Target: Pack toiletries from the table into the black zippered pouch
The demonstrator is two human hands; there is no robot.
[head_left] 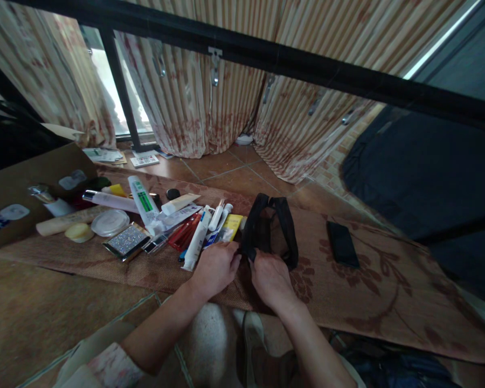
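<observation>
Striped curtains (178, 102) hang beyond a floral runner (372, 302) — on it, left hand (217, 269) and right hand (271, 277) pinch a black pouch's (264, 233) near edge, beside squeeze tubes (197, 240).

Center: black pouch (290, 231), right hand (272, 277) pinching near edge, left hand (220, 269) beside it, grip unclear. Left of center: pile of tubes (143, 202) and cosmetics. Right: dark phone (343, 244) on brown cloth (372, 307). Far left: cardboard box (8, 186). Top: striped curtains (178, 102).

The right hand (271, 277) partly hides the black pouch (289, 229); the left edge crops the cardboard box (28, 179).
</observation>
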